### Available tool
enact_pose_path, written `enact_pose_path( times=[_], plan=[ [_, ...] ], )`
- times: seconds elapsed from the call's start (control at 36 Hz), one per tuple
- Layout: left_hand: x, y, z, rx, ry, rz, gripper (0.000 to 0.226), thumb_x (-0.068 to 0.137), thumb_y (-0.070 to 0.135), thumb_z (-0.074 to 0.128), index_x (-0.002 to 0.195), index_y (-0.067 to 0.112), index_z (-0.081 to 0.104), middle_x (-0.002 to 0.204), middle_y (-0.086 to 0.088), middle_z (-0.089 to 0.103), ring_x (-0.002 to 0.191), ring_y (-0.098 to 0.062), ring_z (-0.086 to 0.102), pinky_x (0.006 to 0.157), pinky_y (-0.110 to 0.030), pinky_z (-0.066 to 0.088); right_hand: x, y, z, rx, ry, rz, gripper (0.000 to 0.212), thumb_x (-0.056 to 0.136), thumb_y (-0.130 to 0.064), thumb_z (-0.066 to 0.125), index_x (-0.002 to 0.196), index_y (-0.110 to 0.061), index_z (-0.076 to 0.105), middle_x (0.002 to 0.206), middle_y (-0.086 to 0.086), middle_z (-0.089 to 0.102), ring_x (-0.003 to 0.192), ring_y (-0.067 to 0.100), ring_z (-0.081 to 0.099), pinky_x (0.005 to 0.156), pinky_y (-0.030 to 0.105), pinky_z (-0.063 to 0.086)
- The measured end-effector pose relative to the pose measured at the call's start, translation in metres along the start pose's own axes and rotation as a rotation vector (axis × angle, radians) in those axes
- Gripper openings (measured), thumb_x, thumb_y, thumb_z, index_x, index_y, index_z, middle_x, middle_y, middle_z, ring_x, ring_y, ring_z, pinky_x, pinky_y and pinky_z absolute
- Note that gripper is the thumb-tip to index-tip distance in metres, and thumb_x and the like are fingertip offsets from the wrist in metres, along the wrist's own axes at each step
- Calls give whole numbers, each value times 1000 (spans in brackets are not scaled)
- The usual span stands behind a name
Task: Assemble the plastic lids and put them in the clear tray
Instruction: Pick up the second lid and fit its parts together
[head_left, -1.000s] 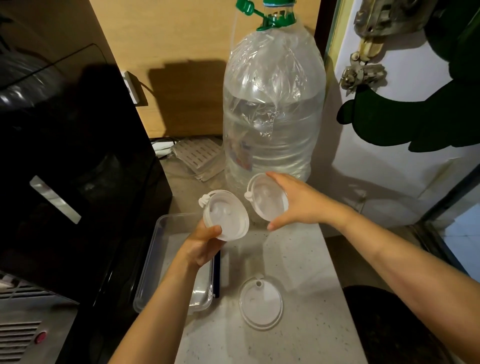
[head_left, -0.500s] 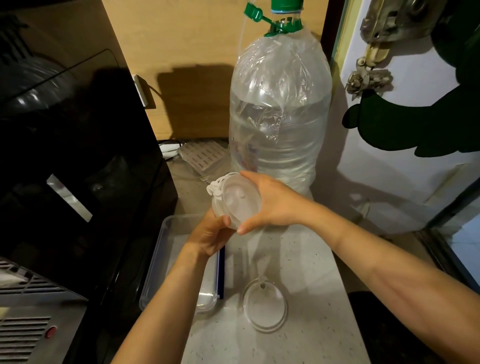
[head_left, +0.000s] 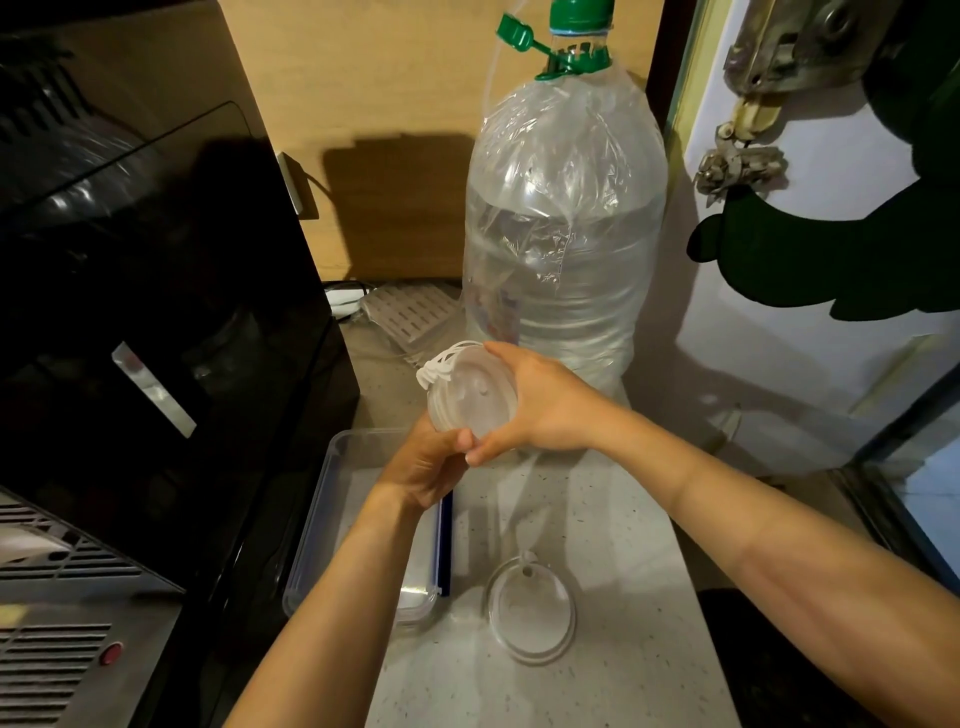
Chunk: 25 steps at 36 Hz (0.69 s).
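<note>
left hand (head_left: 428, 462): under the stacked lids (head_left: 470, 392), fingers closed on their lower edge, held in the air above the far end of the clear tray (head_left: 332, 499)
right hand (head_left: 540, 400): wrapped over the stack from the right – thumb at the bottom rim, fingertips over the top rim; clamped on it
stacked lids: translucent white plastic discs pressed face to face, tilted toward the camera, white tabs bunched at upper left; exact count – cannot tell
thumbs: the two touch just below the stack
clear tray: on the surface, left of centre, against the black appliance (head_left: 156, 312); blue strip along its right rim; left forearm crosses over it; no lid visible in the part that shows
loose lid (head_left: 530, 610): clear, flat on the surface just right of the tray's near corner, small hole near its far edge, touched by neither hand
water bottle (head_left: 563, 223): big, clear, green cap, upright behind the hands, wrapped in thin plastic film
surface (head_left: 597, 519): pale speckled stone, narrow, running between appliance and white door (head_left: 810, 364)
slotted grey piece (head_left: 410, 312): flat at the far end, left of the bottle base
</note>
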<state>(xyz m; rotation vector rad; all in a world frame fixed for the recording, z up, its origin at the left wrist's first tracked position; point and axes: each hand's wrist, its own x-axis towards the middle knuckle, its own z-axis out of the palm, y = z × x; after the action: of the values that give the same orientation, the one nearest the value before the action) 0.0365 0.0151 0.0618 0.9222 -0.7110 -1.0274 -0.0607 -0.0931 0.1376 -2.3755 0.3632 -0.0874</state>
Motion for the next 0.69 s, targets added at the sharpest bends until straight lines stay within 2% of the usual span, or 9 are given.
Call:
enact_pose_path(
  times=[0.22,0.39,0.53,0.61,0.69],
  plan=[
    [0,0,2,7,18,-5,81,40,36,90,109,12,55,94,-1,71,94,-15,64,81,-27,55,4,3,8,-19,9,27,98,48,-41,89,131,-21,41,126,3,56,114,19,53,95,35,46],
    [-5,-4,0,29,32,-31,80,40,35,90,108,10,54,90,-2,72,90,-14,66,75,-25,56,5,10,19,-54,-6,42,104,48,-48,86,135,-20,37,131,4,51,119,20,48,98,36,45],
    [-11,-8,-3,56,59,-34,75,47,36,87,110,10,55,95,-5,70,96,-20,63,81,-31,55,0,14,27,-18,-34,53,102,53,-49,83,137,-25,32,131,4,49,119,20,48,96,32,44],
    [-16,-11,-3,74,63,-32,74,51,37,85,112,9,54,100,-7,66,99,-21,60,84,-33,53,-4,14,32,-6,-78,68,100,52,-55,81,135,-28,34,130,3,50,118,20,49,97,37,46],
    [-25,-15,-4,64,89,-38,78,47,40,86,111,11,52,95,-3,68,93,-15,63,78,-27,55,-12,16,35,42,-109,110,97,50,-57,79,131,-24,36,130,2,51,116,20,52,97,42,48]
  ],
)
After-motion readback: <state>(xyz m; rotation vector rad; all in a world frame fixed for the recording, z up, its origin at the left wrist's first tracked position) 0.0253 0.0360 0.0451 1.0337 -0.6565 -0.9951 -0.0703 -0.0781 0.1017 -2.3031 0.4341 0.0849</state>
